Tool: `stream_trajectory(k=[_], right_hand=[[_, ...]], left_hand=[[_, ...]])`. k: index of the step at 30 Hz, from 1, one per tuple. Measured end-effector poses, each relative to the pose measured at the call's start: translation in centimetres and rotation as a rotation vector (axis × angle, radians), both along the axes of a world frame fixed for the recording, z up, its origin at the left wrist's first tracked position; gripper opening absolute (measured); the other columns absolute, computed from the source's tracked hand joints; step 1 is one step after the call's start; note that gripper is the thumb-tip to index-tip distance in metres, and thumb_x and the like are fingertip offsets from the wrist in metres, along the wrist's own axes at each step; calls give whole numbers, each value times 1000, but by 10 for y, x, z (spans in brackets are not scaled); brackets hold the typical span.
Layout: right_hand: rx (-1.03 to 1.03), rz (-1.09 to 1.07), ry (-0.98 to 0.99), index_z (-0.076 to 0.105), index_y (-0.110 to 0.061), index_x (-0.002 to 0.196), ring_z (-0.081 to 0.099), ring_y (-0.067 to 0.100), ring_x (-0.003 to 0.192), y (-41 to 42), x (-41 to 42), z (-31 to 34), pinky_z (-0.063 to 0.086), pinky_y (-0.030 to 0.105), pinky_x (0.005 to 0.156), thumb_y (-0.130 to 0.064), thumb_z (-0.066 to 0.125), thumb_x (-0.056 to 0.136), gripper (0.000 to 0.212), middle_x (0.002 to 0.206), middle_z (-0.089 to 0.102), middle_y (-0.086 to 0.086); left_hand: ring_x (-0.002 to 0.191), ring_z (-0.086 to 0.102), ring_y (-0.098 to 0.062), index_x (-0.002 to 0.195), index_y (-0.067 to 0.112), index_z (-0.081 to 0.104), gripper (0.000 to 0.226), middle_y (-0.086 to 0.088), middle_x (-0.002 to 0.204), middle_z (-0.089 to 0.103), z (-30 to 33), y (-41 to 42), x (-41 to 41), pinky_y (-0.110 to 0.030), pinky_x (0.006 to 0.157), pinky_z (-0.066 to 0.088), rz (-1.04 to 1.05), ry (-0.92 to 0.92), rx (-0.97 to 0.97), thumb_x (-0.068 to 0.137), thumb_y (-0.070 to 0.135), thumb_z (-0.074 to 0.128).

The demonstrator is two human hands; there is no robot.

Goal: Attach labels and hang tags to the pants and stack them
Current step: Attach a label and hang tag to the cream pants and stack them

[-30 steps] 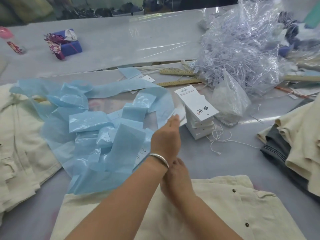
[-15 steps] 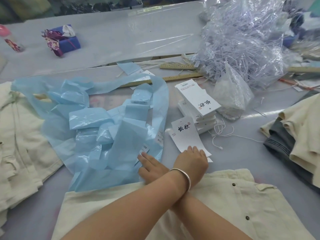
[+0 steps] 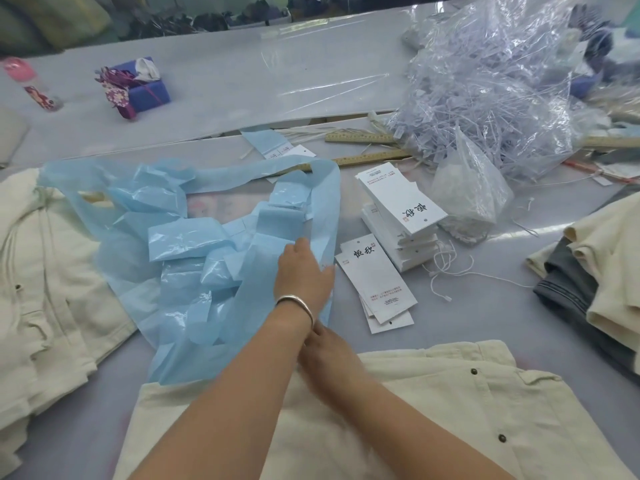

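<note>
Now for the count: one pair of cream pants (image 3: pixel 433 420) lies flat at the near edge of the table (image 3: pixel 485 323), waistband away from the camera. One heap of cream garments (image 3: pixel 45 271) sits at the left, and one folded pile (image 3: pixel 595 271) of cream and grey pieces at the right. One stack of white tags (image 3: pixel 401 216) stands just right of centre. Beside it a loose fan of at least three tags (image 3: pixel 375 282) lies flat. One tangle of blue label strips (image 3: pixel 207 258) covers the middle-left. Two rulers (image 3: pixel 372 158) lie behind it, near one big clear bag of fasteners (image 3: pixel 491 84). One white string (image 3: pixel 446 268) curls beside the tag stack.

Two hands are in view. The left hand (image 3: pixel 301 275), a bracelet on its wrist, lies palm down on the blue strips, fingers reaching forward onto them. Whether they pinch a strip cannot be told. The right hand (image 3: pixel 329 351) is blurred at the pants' top edge, tucked under the left wrist. Its fingers are hidden, so its grip cannot be told.
</note>
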State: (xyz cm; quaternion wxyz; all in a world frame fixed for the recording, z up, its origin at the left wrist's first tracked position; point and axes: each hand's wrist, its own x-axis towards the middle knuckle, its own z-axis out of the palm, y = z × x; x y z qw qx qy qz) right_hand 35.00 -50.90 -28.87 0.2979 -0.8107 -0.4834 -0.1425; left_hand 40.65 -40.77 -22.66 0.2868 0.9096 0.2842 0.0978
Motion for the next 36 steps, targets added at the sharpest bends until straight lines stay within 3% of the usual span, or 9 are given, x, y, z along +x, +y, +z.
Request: stream_trajectory(k=[4,7,9,12,16,23,27,30,36], right_hand=[[-110,81,-69,67,-9,83,60,29,102,-7,-1,12,53,32,73,-8,58,67,19,100,67,11],[110,46,106,58,-7,76,57,31,104,-16,1,27,48,33,86,-20,62,74,13,105,64,14],[364,-130,272,58,-8,78,55,26,100,-16,10,42,44,32,88,-25,59,82,18,103,62,8],[565,-337,568,62,-13,84,54,16,95,-10,35,64,45,35,83,-30,55,89,20,98,63,-4],[169,-291,494,67,-14,107,52,22,104,2,62,73,41,29,87,-17,67,85,22,109,63,-2],[-3,-293,484,64,-13,116,46,21,109,13,71,76,39,29,90,-19,72,81,36,114,58,1],[-31,-257,500,65,-15,107,49,20,103,14,71,83,39,31,87,-16,74,79,30,106,61,-2],[-32,-270,470,67,-17,101,53,21,99,13,71,88,40,35,87,-16,73,78,23,101,64,-4],[-53,-255,305,72,-15,101,55,26,94,13,66,92,39,39,84,-14,69,81,21,98,68,0]], left_hand=[[91,63,-22,93,15,66,7,3,82,63,-7,12,-5,-22,74,41,-16,69,-219,86,18,67],[74,57,-20,73,15,62,16,-1,72,62,-5,22,-10,-26,69,44,123,-125,-627,85,5,66],[71,56,-22,75,13,60,18,-8,76,61,-1,27,-16,-33,71,46,191,-222,-931,88,0,62],[74,60,-24,89,8,60,9,-15,88,65,2,27,-30,-36,75,51,142,-258,-1113,92,0,58],[80,64,-21,116,4,60,25,-15,98,68,2,26,-43,-30,73,54,70,-286,-1263,94,-4,51],[59,59,-20,89,9,62,19,-14,79,64,11,23,-48,-26,55,49,91,-259,-1295,85,-8,52],[56,52,-21,100,6,64,16,-18,84,61,15,27,-46,-28,53,41,130,-231,-1317,90,16,56],[46,40,-14,88,13,63,16,-8,68,51,18,29,-42,-23,45,34,143,-185,-1223,90,28,62],[45,52,-17,77,8,59,6,-5,58,60,28,35,-31,-20,44,44,215,-176,-1173,82,9,55]])
